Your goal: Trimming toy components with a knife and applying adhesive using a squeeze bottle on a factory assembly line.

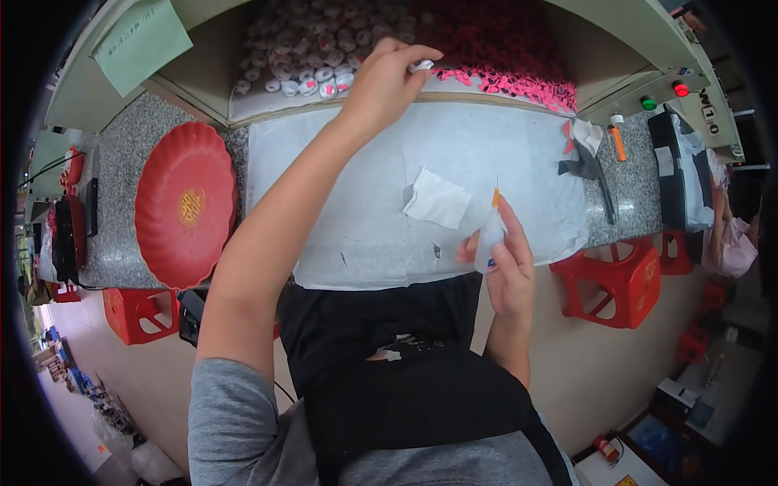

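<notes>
while the left hand [395, 79] pinches a small white piece [423, 66] between thumb and fingertips at the compartment's front edge [356, 99], the right hand [510, 263] curls loosely around a pale bottle [489, 236], its needle-tipped orange nozzle [496, 198] upright. a white sheet [365, 211] gives open room between the hands, broken by a crumpled white cloth [438, 199], with a scalloped red dish [158, 182] beyond its left edge. the white piece sits just beside heaped pink pieces [527, 87], well ahead of the bottle, which is just right of the cloth.
</notes>
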Demonstrator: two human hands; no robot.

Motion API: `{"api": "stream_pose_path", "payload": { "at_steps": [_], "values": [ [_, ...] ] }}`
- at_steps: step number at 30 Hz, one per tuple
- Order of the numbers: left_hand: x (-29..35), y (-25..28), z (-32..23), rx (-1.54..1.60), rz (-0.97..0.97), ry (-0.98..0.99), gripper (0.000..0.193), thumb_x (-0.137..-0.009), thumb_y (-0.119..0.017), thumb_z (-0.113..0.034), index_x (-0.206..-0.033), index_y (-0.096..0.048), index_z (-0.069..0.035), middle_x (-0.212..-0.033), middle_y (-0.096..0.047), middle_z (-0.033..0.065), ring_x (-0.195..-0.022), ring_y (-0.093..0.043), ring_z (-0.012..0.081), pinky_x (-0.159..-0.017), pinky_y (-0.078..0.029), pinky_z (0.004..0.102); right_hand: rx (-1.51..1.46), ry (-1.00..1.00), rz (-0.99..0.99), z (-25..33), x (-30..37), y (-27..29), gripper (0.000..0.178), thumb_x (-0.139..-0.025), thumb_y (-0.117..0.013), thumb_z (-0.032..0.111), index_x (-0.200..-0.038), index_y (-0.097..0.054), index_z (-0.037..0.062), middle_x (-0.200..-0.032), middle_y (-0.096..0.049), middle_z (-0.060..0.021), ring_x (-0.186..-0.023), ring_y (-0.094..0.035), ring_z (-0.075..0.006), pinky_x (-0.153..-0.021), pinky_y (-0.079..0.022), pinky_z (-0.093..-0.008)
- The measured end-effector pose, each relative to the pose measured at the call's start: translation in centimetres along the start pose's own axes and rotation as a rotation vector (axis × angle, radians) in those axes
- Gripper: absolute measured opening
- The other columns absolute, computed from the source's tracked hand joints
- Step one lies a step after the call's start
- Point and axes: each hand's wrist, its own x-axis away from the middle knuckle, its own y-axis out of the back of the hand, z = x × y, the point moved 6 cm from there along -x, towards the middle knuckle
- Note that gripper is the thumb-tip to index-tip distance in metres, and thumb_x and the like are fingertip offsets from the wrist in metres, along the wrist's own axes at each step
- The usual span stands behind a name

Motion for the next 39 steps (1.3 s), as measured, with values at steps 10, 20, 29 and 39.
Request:
{"api": "stream_pose_path", "payload": {
  "at_steps": [10, 20, 29, 39],
  "values": [
    [20.8, 9.7, 1.7, 0.854, -0.351, 0.571, 0.024, -0.075, -0.055, -0.001, -0.099, -0.051, -0.001, -0.08, -0.053, 0.0037, -0.072, -0.05, 0.0093, -0.063, -0.041, 0.0225, -0.329, -0.004, 0.032, -1.9, -3.4, -1.9, 0.052, -0.083, -0.04, 0.014, -0.129, -0.019, 0.0022, -0.096, -0.05, -0.0124, -0.087, -0.049, -0.0212, -0.085, -0.036, -0.0407],
    [19.7, 7.4, 1.1, 1.223, -0.214, 0.651, 0.022, -0.079, -0.049, -0.005, -0.101, -0.048, -0.002, -0.098, -0.05, 0.0113, -0.078, -0.053, 0.0153, -0.074, -0.043, 0.0274, 0.249, -0.031, -0.088, -4.3, -2.9, -4.7, 0.046, -0.08, -0.04, 0.005, -0.125, -0.029, -0.0011, -0.1, -0.05, -0.011, -0.087, -0.051, -0.0168, -0.082, -0.038, -0.0293],
    [17.2, 4.1, 0.0, 1.308, -0.169, 0.595, 0.033, -0.078, -0.052, -0.003, -0.11, -0.044, -0.004, -0.105, -0.05, 0.0114, -0.091, -0.051, 0.0153, -0.079, -0.043, 0.0295, 0.261, 0.077, -0.082, -2.6, -3.1, -6.2, 0.042, -0.079, -0.041, 0.006, -0.12, -0.034, 0.0003, -0.095, -0.052, -0.0133, -0.078, -0.054, -0.0182, -0.069, -0.043, -0.0287],
    [16.7, 0.2, -2.3, 1.493, 0.013, 0.594, 0.037, -0.075, -0.055, -0.003, -0.11, -0.043, -0.004, -0.104, -0.051, 0.0121, -0.091, -0.052, 0.0171, -0.079, -0.044, 0.0303, 0.09, 0.213, -0.185, 2.1, -0.4, -3.6, 0.031, -0.082, -0.046, 0.015, -0.108, -0.038, 0.0004, -0.092, -0.047, -0.0135, -0.062, -0.05, -0.0177, -0.048, -0.041, -0.0249]
  ]
}}
